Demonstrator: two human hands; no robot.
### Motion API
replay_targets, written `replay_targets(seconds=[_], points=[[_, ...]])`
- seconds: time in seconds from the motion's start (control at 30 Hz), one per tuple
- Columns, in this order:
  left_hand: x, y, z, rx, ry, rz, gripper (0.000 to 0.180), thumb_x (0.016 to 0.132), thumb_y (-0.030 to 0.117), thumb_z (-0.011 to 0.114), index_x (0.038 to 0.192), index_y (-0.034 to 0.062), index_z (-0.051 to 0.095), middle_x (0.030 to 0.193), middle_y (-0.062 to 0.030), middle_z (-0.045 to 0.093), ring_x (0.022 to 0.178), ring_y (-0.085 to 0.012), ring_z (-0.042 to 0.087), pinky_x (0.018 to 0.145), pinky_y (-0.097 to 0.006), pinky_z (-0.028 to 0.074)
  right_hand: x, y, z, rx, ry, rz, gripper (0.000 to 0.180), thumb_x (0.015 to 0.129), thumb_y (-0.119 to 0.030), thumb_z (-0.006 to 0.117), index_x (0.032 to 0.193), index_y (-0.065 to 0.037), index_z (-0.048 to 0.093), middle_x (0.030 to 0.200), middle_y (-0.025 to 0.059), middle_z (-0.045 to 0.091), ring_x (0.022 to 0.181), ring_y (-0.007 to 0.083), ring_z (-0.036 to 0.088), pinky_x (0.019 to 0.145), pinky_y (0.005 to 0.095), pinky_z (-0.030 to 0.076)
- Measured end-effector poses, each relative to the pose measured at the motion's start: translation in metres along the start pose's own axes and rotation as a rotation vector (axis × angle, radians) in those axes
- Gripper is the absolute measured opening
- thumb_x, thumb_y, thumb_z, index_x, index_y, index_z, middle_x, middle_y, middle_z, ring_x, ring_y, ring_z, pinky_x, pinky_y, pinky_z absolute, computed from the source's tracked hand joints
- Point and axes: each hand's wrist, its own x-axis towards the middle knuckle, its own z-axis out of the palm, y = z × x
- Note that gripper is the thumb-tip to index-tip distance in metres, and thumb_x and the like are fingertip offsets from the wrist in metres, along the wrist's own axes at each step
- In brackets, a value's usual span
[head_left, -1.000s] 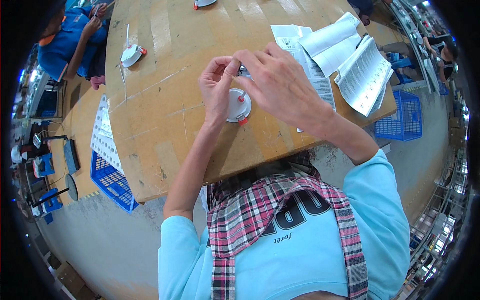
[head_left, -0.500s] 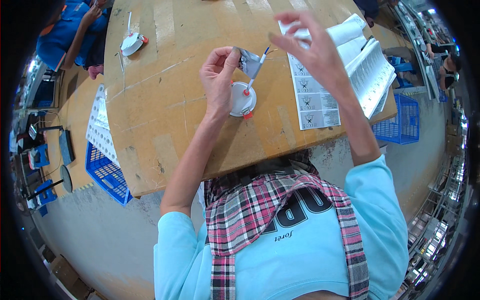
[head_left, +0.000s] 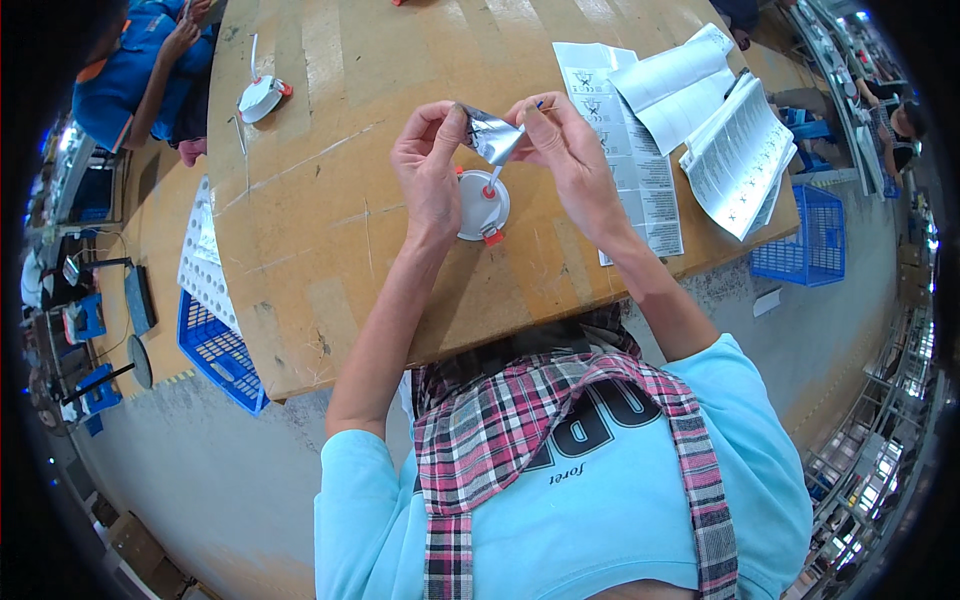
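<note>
A small silver-grey label with dark print is held up over the table. My left hand is closed, pinching its left end between thumb and fingers. My right hand is closed at the label's right end, around the white cable, whose blue tip shows by the thumb. Where the label and cable meet is partly hidden by the fingers. Below my hands lies a round white lamp with red-orange clips; its cable rises behind the label.
Printed label sheets and a stack of papers lie on the right. A second white lamp lies at far left on the wooden table. Blue baskets stand beside it. A person in blue sits at far left.
My right hand has come down and left from above the label sheets and closed at the cable and the label's right end. My left hand keeps its hold, and the label has tilted.
</note>
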Motion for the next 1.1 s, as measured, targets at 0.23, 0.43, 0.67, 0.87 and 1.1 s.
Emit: replay_targets(seconds=[0.23,0.43,0.67,0.87,1.1], points=[[-0.001,0.003,0.003,0.091,0.103,-0.01,0.011,0.088,0.012,0.064,0.09,0.0012,0.065,0.082,-0.0024,0.064,0.076,-0.0081,0.056,0.071,-0.023,0.044,0.001,-0.006,0.002,0.081,-0.107,0.071,0.035,0.101,-0.035,0.039,0.1,-0.001,0.046,0.093,0.0101,0.057,0.075,0.0191,0.067,0.077,0.0299,0.053],[-0.008,0.011,0.014,0.132,0.143,0.042,0.012,0.089,0.012,0.064,0.09,0.0007,0.065,0.082,-0.0023,0.065,0.076,-0.0072,0.056,0.071,-0.023,0.044,0.001,-0.005,-0.002,-0.001,-0.085,0.055,0.033,0.101,-0.036,0.039,0.098,-0.003,0.046,0.092,0.0083,0.055,0.071,0.0183,0.065,0.075,0.0309,0.052],[-0.001,0.018,-0.001,0.176,0.002,-0.062,0.012,0.091,0.009,0.06,0.099,0.0011,0.063,0.093,-0.0042,0.064,0.086,-0.0088,0.058,0.08,-0.028,0.046,0.005,-0.003,-0.003,-0.029,-0.018,0.024,0.036,0.098,-0.034,0.047,0.096,0.001,0.049,0.077,0.0062,0.056,0.064,0.0141,0.062,0.064,0.0247,0.048],[-0.004,0.032,0.012,0.161,-0.047,-0.13,0.023,0.088,0.013,0.065,0.107,0.0005,0.06,0.091,-0.0037,0.063,0.088,-0.0091,0.057,0.077,-0.024,0.045,0.006,0.003,-0.003,-0.063,-0.055,0.028,0.029,0.095,-0.028,0.055,0.098,0.001,0.056,0.079,0.0073,0.061,0.066,0.0122,0.063,0.052,0.0212,0.045],[-0.002,0.024,0.007,0.408,-0.069,-0.118,0.016,0.086,0.013,0.068,0.094,-0.0004,0.065,0.085,-0.0042,0.066,0.081,-0.0082,0.06,0.073,-0.024,0.048,0.009,0.009,-0.005,-0.043,-0.01,0.065,0.027,0.095,-0.028,0.055,0.099,-0.001,0.059,0.075,0.0039,0.063,0.061,0.0099,0.063,0.048,0.0194,0.043]])
